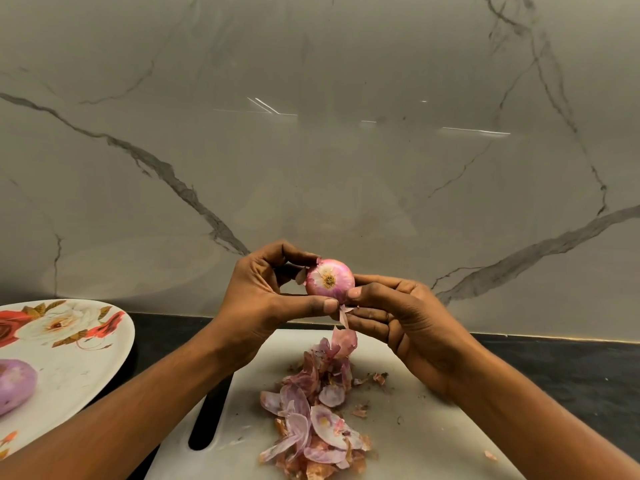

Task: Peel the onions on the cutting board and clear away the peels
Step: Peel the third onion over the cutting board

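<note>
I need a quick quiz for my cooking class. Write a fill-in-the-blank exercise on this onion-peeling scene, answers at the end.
1. The left hand and the right hand hold a red ____ in the air.
2. The loose peels are heaped on the white ____.
3. A peeled bulb lies on the flowered ____ at the left.
Missing words: onion; cutting board; plate.
</note>
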Action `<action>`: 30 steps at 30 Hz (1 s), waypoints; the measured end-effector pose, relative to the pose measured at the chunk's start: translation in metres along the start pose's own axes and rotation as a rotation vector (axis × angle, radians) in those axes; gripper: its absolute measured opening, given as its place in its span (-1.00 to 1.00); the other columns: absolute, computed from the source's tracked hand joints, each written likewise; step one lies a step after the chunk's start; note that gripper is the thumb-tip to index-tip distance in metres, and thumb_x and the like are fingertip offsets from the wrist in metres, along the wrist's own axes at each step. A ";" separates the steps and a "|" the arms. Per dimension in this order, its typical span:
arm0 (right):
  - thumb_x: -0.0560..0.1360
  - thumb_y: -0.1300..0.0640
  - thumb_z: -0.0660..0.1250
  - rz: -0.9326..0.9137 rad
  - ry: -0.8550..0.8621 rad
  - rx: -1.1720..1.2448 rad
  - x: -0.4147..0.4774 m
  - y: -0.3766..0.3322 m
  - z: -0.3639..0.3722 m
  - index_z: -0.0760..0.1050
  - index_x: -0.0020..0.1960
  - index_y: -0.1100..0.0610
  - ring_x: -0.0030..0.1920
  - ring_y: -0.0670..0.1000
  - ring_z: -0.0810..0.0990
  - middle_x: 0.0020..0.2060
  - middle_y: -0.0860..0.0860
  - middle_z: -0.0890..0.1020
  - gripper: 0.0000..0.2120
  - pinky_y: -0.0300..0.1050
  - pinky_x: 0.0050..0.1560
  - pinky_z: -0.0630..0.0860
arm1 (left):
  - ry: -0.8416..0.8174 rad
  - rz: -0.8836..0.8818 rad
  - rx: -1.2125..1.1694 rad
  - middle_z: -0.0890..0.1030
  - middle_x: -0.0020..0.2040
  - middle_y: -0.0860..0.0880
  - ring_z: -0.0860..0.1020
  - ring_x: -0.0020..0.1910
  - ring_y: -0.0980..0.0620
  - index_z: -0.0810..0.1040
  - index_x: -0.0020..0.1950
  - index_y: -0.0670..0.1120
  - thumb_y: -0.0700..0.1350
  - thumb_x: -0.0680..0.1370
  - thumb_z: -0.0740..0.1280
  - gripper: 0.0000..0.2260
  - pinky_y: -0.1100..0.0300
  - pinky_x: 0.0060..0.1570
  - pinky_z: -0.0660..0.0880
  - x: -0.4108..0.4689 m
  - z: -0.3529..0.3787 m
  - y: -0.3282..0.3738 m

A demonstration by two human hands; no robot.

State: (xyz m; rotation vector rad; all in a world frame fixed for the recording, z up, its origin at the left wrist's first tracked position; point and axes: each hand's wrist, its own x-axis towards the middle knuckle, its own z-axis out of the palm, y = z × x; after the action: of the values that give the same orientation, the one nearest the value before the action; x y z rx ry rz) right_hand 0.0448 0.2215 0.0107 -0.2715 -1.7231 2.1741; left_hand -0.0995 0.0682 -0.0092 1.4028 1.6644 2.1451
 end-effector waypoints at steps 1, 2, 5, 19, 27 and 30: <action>0.52 0.31 0.45 0.002 0.003 0.003 0.000 0.000 0.000 0.75 0.07 0.20 -0.09 0.14 0.79 0.03 0.28 0.76 -0.83 -0.10 -0.01 0.73 | -0.001 0.002 0.005 0.73 0.04 -0.11 0.69 0.14 -0.17 0.70 -0.04 0.10 -0.14 0.18 0.72 -0.57 -0.03 0.05 0.71 0.000 0.000 0.000; 0.50 0.29 0.47 0.004 0.004 0.006 0.000 0.001 0.000 0.77 0.04 0.19 -0.09 0.14 0.78 0.03 0.29 0.76 -0.84 -0.11 -0.02 0.74 | 0.001 0.002 0.008 0.73 0.04 -0.11 0.69 0.14 -0.17 0.70 -0.05 0.12 -0.12 0.18 0.72 -0.58 -0.04 0.06 0.70 0.000 0.000 0.000; 0.40 0.22 0.50 0.009 -0.005 0.033 0.000 0.002 0.000 0.76 0.07 0.21 -0.14 0.09 0.78 0.04 0.29 0.75 -0.75 -0.16 -0.07 0.74 | 0.004 0.012 0.016 0.73 0.03 -0.11 0.69 0.14 -0.17 0.68 -0.02 0.07 -0.14 0.19 0.75 -0.56 -0.03 0.06 0.70 0.000 0.000 -0.002; 0.57 0.39 0.37 0.007 0.023 0.065 0.000 0.006 0.002 0.75 0.09 0.24 -0.08 0.10 0.78 0.05 0.27 0.76 -0.79 -0.18 -0.06 0.73 | 0.020 0.007 -0.053 0.72 0.05 -0.09 0.69 0.14 -0.18 0.65 -0.05 0.04 -0.10 0.16 0.71 -0.57 -0.02 0.03 0.70 -0.001 0.002 -0.005; 0.36 0.18 0.50 0.025 -0.004 0.065 -0.001 0.002 0.002 0.78 -0.03 0.22 -0.06 0.13 0.71 0.04 0.32 0.74 -0.79 -0.12 0.04 0.69 | 0.000 0.003 -0.044 0.71 0.04 -0.11 0.68 0.14 -0.19 0.61 0.01 -0.11 -0.12 0.17 0.71 -0.51 -0.09 0.06 0.70 0.001 -0.001 -0.008; 0.38 0.22 0.49 0.030 -0.003 0.067 0.000 0.003 0.001 0.76 0.02 0.26 -0.12 0.09 0.74 0.03 0.31 0.75 -0.76 -0.13 0.01 0.70 | 0.004 0.003 -0.046 0.71 0.05 -0.11 0.68 0.14 -0.18 0.60 0.03 -0.14 -0.13 0.18 0.71 -0.49 -0.07 0.04 0.71 0.001 -0.002 -0.009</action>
State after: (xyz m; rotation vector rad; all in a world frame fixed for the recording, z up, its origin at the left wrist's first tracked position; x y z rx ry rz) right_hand 0.0442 0.2202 0.0083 -0.2793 -1.6547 2.2495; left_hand -0.1058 0.0712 -0.0159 1.3905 1.6045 2.1746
